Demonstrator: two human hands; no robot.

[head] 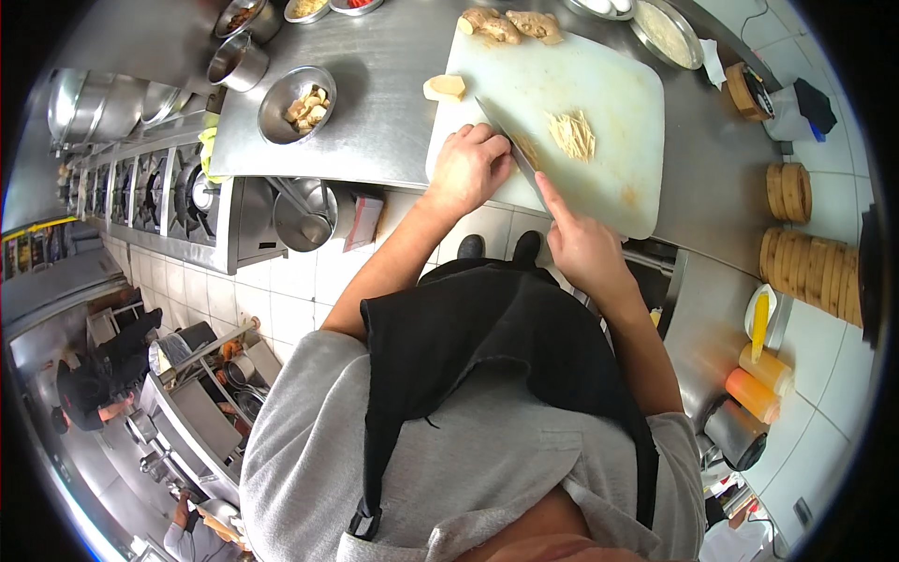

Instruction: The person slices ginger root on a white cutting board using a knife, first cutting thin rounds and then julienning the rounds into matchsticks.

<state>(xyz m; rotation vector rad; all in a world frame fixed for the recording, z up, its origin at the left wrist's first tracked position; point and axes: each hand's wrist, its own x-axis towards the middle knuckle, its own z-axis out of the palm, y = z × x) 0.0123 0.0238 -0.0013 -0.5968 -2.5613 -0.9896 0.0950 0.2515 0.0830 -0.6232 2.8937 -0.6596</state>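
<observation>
My right hand [586,242] grips a kitchen knife [507,131], its index finger stretched along the blade. The blade lies slantwise over a white cutting board [625,98]. Curled fingers of my left hand [467,165] rest on the board's left part, close against the blade; whatever is under them is hidden. Some thin ginger shreds [527,149] lie along the blade's right side. Further right sits a small pile of ginger matchsticks [572,135]. A peeled, cut piece of ginger [444,88] lies at the board's left edge, and unpeeled ginger roots [502,28] lie along its far edge.
A steel bowl of ginger pieces [298,105] stands left on the steel counter [379,98]. Steel pots [239,62] are behind it. Bamboo steamers [808,270] and sauce bottles [753,395] line the right. A gas range [161,190] stands left; another person [84,393] is beyond.
</observation>
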